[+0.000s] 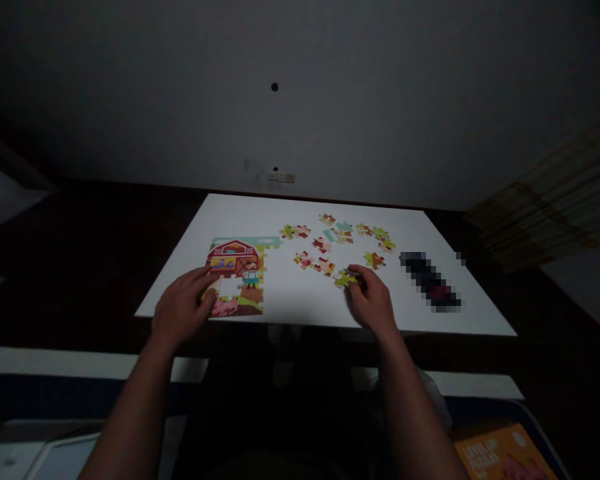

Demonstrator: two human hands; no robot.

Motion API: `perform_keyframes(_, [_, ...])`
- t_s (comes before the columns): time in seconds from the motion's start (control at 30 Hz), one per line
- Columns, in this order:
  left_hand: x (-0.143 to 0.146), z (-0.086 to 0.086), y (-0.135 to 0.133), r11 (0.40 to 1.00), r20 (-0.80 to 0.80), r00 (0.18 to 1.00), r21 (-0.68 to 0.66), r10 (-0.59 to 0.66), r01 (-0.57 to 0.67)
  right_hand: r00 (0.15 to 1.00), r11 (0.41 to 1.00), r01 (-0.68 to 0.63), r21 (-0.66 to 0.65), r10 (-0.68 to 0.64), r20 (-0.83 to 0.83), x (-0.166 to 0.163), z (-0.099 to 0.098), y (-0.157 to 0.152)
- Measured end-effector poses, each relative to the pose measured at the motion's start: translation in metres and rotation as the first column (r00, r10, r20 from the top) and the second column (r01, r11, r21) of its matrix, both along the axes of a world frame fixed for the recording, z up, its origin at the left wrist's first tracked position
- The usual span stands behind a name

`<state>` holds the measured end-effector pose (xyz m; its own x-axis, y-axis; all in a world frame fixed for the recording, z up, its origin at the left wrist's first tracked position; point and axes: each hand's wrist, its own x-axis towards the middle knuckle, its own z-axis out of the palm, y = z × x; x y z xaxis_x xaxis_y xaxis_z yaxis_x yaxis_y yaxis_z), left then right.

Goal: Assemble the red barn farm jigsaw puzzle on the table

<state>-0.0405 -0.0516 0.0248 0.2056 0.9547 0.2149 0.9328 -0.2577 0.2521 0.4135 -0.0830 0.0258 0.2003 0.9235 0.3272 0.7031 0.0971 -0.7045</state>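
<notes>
A partly joined jigsaw puzzle (235, 248) with a red barn lies on the left part of the white table, with a gap in its lower middle. My left hand (183, 303) lies on the puzzle's left edge, fingers stretched out and thumb apart, holding nothing. Over to the right, my right hand (373, 297) pinches a green puzzle piece (345, 279) between thumb and index finger, at or just above the tabletop. Beside it are loose pieces, among them a pinkish piece (325, 267) and a brown-and-green piece (375, 260).
Several more loose pieces (344, 235) are scattered across the middle of the white table (290, 293). A blurred dark object (430, 281) lies at the right. An orange puzzle box (505, 453) sits low at the right, off the table. A wall (330, 120) stands behind.
</notes>
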Motion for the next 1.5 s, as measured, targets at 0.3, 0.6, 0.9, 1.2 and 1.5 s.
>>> perform_keyframes(0.3, [0.003, 0.006, -0.003, 1.000, 0.017, 1.000, -0.017, 0.012, -0.012, 0.996, 0.997, -0.042, 0.066, 0.037, 0.076, -0.002, 0.000, 0.001])
perform_keyframes(0.6, [-0.006, -0.005, 0.007, 1.000, 0.006, 1.000, -0.002, -0.022, 0.022, 0.995, 0.996, -0.058, 0.068, 0.052, 0.084, -0.005, 0.004, 0.001])
perform_keyframes(0.9, [-0.005, -0.005, 0.007, 1.000, 0.002, 1.000, -0.004, -0.028, 0.028, 0.995, 0.996, -0.069, 0.052, 0.065, 0.075, -0.005, 0.004, 0.000])
perform_keyframes(1.2, [-0.003, -0.001, 0.006, 1.000, 0.005, 1.000, -0.014, -0.009, 0.009, 0.995, 0.994, -0.075, 0.075, 0.070, 0.073, -0.004, 0.001, 0.001])
perform_keyframes(1.5, [-0.002, -0.001, 0.003, 1.000, 0.031, 0.999, 0.004, -0.020, 0.020, 0.994, 0.991, -0.085, 0.099, 0.078, 0.078, -0.004, 0.001, 0.001])
